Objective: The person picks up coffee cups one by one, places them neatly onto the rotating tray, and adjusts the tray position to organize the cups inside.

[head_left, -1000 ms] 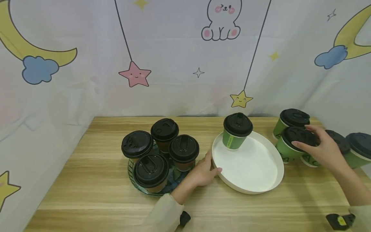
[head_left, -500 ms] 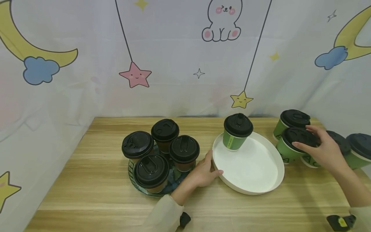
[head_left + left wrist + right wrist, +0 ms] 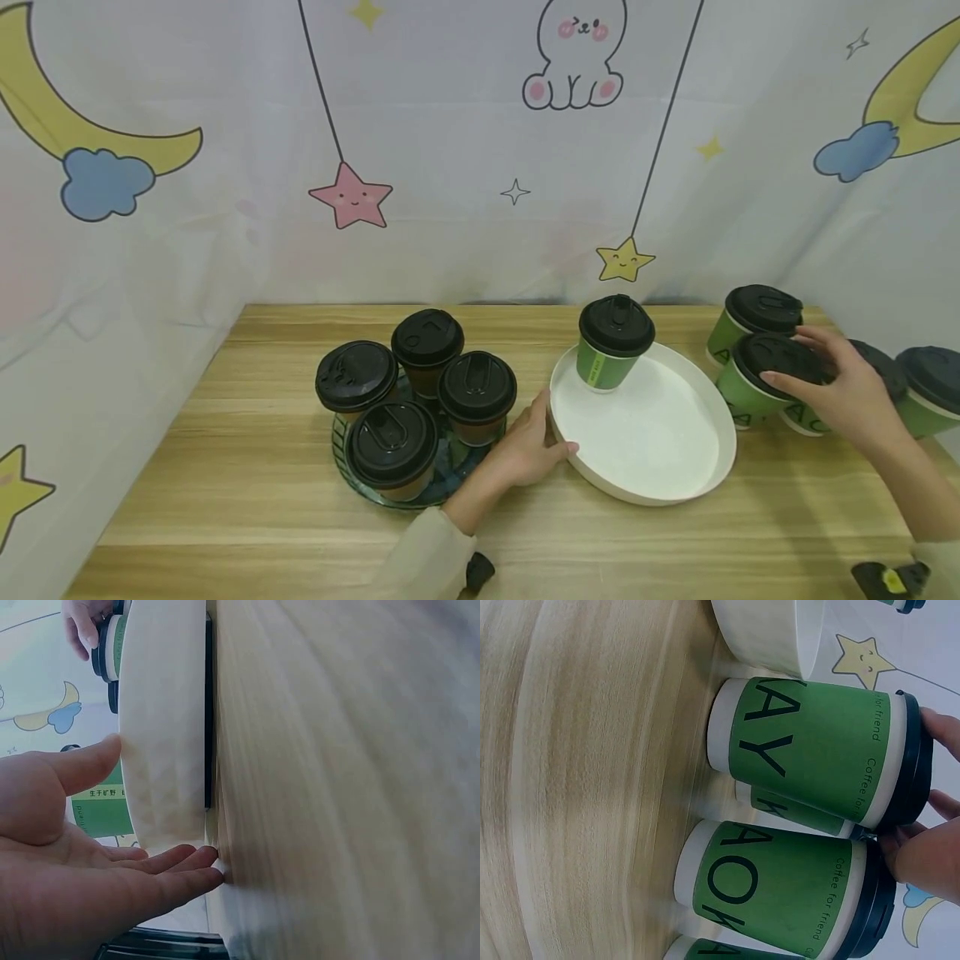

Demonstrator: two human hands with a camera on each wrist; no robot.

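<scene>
My left hand (image 3: pixel 528 446) holds the near left edge of a round white tray (image 3: pixel 675 492). In the left wrist view its thumb rests at the rim of the tray (image 3: pixel 165 712), and the other fingers lie low along the wall. One green paper cup (image 3: pixel 603 365) with a black lid stands at the back left of the tray. To the tray's right, my right hand (image 3: pixel 847 387) grips another green cup (image 3: pixel 742 392) by its black lid. The right wrist view shows thumb and fingers on opposite sides of the lid of this cup (image 3: pixel 802 750).
More lidded green cups stand close around the gripped one, including one behind it (image 3: pixel 761 307) and one at the far right (image 3: pixel 930 383). Left of the tray, a glass plate (image 3: pixel 352 479) bears several brown cups with black lids (image 3: pixel 393 442). A printed cloth (image 3: pixel 450 250) hangs behind the table.
The right hand and the cup in its grip have shifted very slightly to the right. The left hand and the white tray have stayed where they were.
</scene>
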